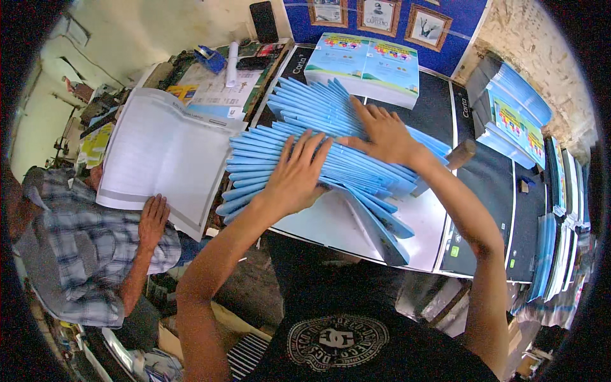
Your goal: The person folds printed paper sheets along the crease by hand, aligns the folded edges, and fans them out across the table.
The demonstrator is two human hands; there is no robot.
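Observation:
Fanned rows of light-blue folded booklets overlap one another across the table in front of me. My left hand lies on the nearer row with its fingers spread and pointing away from me. Farther back and to the right, my right hand rests on the fan, fingers stretched out and thumb apart. Neither hand is wrapped round anything. At the near end of the row, a few booklets tilt down onto the white board. Beside my right wrist, a wooden handle sticks out; its other end is partly hidden.
A block of printed colourful covers stands behind the fan. More booklet stacks line the right side. On the left, another person's hand rests by large white sheets. A tape dispenser sits at the back left.

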